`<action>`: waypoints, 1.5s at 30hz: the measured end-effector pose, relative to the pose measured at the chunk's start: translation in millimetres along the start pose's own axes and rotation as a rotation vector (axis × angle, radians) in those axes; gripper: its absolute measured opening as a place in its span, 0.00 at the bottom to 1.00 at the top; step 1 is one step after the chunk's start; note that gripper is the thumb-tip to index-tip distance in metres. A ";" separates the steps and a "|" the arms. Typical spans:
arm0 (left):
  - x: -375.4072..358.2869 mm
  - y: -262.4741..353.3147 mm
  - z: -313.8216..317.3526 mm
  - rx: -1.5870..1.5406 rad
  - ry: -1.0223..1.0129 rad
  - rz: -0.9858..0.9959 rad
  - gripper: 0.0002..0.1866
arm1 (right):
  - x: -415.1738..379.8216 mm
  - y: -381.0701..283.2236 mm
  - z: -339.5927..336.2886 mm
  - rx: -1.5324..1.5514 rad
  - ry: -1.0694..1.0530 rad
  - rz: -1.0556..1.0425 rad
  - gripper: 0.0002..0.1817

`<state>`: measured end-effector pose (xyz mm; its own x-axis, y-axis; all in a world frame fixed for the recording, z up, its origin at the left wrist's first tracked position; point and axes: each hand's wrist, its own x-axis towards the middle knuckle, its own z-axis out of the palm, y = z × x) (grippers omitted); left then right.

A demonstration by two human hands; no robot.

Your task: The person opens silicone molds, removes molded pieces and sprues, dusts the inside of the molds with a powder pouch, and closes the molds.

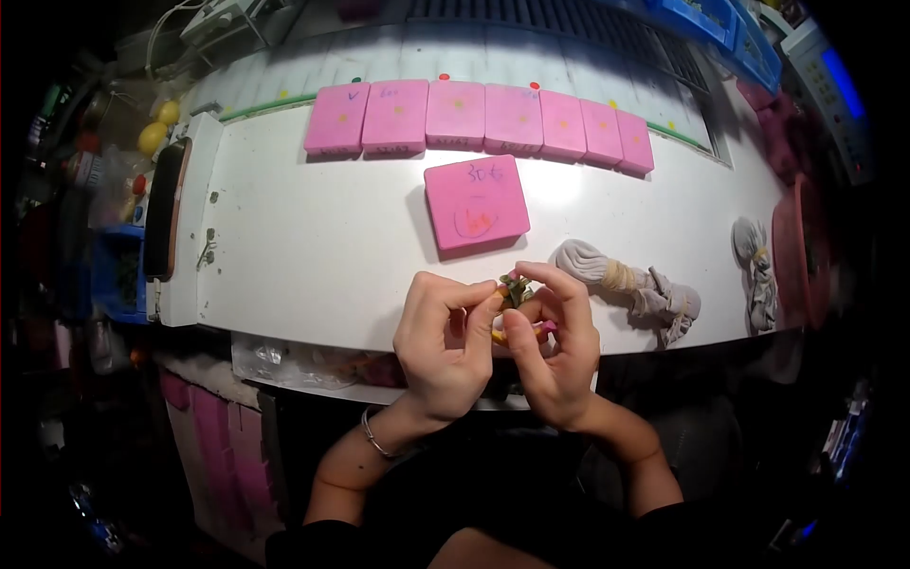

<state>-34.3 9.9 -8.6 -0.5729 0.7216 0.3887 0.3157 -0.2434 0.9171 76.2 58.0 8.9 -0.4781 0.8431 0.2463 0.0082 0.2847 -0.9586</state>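
Close together above the front edge of the white table (313,256), my two hands meet around a small green, leafy-looking piece (515,289) with some pink on it. My left hand (444,341), a bracelet at its wrist, pinches it from the left between thumb and fingertips. My right hand (559,346) is curled round its right side, the fingers bent over it. Small yellow and pink bits show between the fingers; whether they belong to the piece or to finger covers I cannot make out. Just beyond my hands lies a pink block (477,202) with handwriting on top.
Farther back stands a row of several pink blocks (455,114). To the right lie a tied greyish cloth bundle (630,284) and another bundle (755,266). A phone (168,209) leans at the left edge. A pink basin (796,251) sits far right, blue trays (711,24) back right.
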 end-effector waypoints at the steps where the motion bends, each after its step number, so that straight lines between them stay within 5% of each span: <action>1: -1.0 1.4 1.1 0.018 -0.005 0.018 0.06 | 2.4 0.2 -0.5 -0.092 -0.025 -0.005 0.20; 6: -8.0 -6.7 -1.8 0.135 -0.099 0.103 0.10 | 6.2 13.3 0.9 -0.149 0.078 0.025 0.11; 11: -8.0 7.5 -9.2 0.218 -0.227 0.006 0.12 | 3.6 21.7 -6.4 -0.361 0.055 -0.195 0.08; 30: 5.9 16.6 -21.7 0.157 -0.408 -0.069 0.09 | -0.2 36.9 -15.3 -0.421 0.008 -0.514 0.17; 40: 34.0 17.8 -29.4 0.131 -0.634 -0.219 0.09 | 3.1 33.4 -17.9 -0.352 -0.016 -0.396 0.14; 45: 26.5 17.1 -28.6 0.172 -0.569 -0.101 0.10 | 9.3 23.6 -20.2 -0.479 -0.016 -0.366 0.10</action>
<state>-65.8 6.3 19.9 -0.1264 0.9808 0.1486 0.4260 -0.0816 0.9010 89.7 81.7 -8.6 -0.5378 0.6454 0.5425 0.2337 0.7324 -0.6395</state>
